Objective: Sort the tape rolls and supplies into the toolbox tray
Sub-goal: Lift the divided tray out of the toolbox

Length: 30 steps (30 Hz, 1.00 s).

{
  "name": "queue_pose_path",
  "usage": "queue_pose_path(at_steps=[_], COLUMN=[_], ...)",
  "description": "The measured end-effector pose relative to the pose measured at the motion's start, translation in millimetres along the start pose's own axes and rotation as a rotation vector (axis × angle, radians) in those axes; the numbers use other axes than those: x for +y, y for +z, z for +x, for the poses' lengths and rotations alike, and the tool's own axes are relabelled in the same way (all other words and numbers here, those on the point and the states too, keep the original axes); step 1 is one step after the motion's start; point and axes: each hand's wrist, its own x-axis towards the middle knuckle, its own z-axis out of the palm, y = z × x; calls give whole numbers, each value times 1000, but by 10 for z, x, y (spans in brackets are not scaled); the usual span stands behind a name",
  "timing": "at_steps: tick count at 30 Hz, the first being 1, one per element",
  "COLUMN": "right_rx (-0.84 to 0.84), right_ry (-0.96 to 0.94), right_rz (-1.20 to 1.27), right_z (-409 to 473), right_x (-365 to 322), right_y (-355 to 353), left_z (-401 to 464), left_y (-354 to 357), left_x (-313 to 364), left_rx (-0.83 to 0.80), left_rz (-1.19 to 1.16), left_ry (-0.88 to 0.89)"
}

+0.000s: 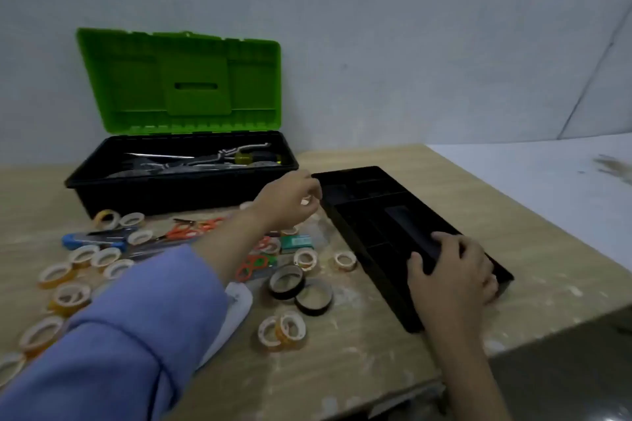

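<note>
From the head view, the left hand (290, 198) is reaching across the bench (359, 369) toward the far end of the black toolbox tray (362, 212), fingers curled around something small and pale; it is too blurred to name, so whether that grip is truly holding a supply I cannot tell. The right hand (455, 270) is resting on the near end of the tray, fingers curling over its centre handle, gripping it and pinning it in place.

The tray is lying on the bench to the right of the open green-lidded toolbox (181, 161), and no tape or supply is showing in its dark compartments. The supplies are lying spread to the left of it: clear tape rolls (282, 330) in a near pair, two black tape rolls (299, 289) touching each other, orange scissors (191, 231), a green box (297, 242), and a blue cutter (92, 239) further left.

To do this step well, I judge the right hand should be keeping the tray steady while the left is lowering its item fully over one compartment before letting go, like with like. The sleeve (113, 345) is hanging just over the rolls at the left, so lifting the forearm should avoid sweeping them off.
</note>
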Motion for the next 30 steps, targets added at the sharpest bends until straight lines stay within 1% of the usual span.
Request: queue_pose_path(at_steps=[1,3,5,8,12,16,20,26,30], right_rx=[-20,-46,-98,-87,-93,-49,8,99,207], right_ry=[82,183,272,400,443,429,427,460,465], right_rz=[15,55,205,407,526,537,555,665,742], right_z=[-2,-1,-25,-40,-35,-34,-4,55,164], right_x=[75,189,252,245,243,275,248,298,338], right_y=[-7,-4,-5,-14,-14,37,49,8,-105], left_z=[105,312,520,775,1019,1095,1188,1287,1288], left_y=[49,123,214,366,553,726,796,722,506], left_x=[-8,1,7,-49,-149,-128,-148,-125,-70], left_rx=[-16,-59,-119,-169,-256,-344,-322,-292,-194], left_rz=[-3,18,37,34,64,64,38,-19,-120], left_ry=[-16,-90,-165,-262,-381,-445,-470,-437,-414])
